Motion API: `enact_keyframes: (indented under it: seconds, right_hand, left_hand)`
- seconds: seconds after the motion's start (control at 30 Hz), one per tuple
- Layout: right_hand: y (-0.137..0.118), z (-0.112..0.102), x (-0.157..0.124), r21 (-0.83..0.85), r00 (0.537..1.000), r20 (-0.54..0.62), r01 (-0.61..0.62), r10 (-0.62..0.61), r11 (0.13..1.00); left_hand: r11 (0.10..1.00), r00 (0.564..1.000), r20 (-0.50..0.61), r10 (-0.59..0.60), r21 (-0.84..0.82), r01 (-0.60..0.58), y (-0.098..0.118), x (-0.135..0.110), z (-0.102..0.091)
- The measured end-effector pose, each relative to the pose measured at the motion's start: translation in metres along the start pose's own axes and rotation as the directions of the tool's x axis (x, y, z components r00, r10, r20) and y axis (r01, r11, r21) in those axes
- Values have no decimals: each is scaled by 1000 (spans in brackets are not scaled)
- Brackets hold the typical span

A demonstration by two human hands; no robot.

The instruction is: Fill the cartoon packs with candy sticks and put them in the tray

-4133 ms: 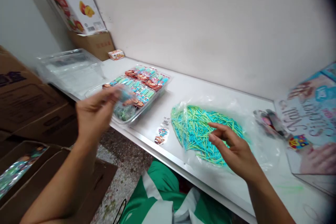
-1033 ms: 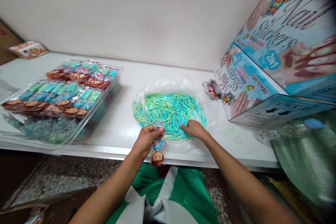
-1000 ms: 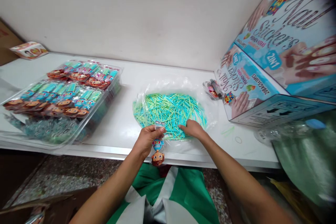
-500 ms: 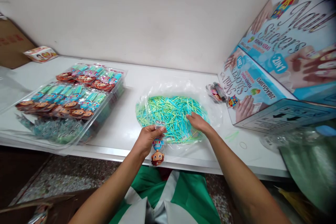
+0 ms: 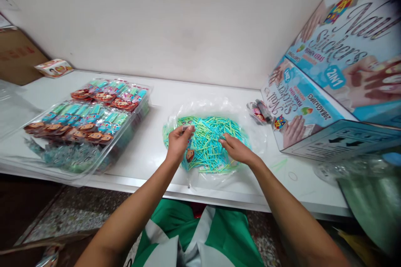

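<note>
A clear plastic bag [image 5: 216,106] lies opened flat in front of me, heaped with thin green and blue sticks [image 5: 208,144]. My left hand [image 5: 179,144] pinches the top of a small clear packet [image 5: 189,155] printed with a brown-haired cartoon head, which hangs over the left part of the heap. Over the right part, my right hand [image 5: 234,148] has its thumb and fingers drawn together at the sticks. What lies between those fingertips cannot be made out against the sticks behind.
A clear plastic tray [image 5: 117,144] on the left holds rows of filled cartoon packets [image 5: 89,119]. Large Nail Stickers boxes [image 5: 307,108] stand on the right, with small packets [image 5: 259,112] beside them. A clear bottle [image 5: 351,169] lies near the table's right end. A cardboard box [image 5: 20,56] is far left.
My left hand has raised the packet away from the table's front edge to over the sticks. My right hand has shifted slightly left, fingers still together.
</note>
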State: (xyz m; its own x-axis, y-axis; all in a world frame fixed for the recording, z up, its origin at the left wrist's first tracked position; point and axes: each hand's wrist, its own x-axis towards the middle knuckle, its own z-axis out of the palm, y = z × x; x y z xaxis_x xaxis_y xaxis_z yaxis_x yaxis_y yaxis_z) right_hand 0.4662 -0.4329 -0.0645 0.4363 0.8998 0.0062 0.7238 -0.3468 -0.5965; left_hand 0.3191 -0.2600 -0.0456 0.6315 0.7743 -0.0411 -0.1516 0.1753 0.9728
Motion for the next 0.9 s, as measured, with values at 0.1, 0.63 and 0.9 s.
enact_keyframes:
  seconds: [0.1, 0.63, 0.9]
  right_hand:
    - [-13, -1, -1, -66, 998, 43, 58, -55, 996]
    - [-54, 19, 14, -147, 983, 129, 150, -132, 978]
    - [-56, 17, 21, 518, 991, -119, 3, 68, 855]
  left_hand:
    - [997, 997, 4, 81, 3, -81, -4, 16, 17]
    - [993, 988, 114, 108, -69, -100, -21, 12, 48]
    - [984, 991, -129, 48, -161, -69, -16, 8, 43]
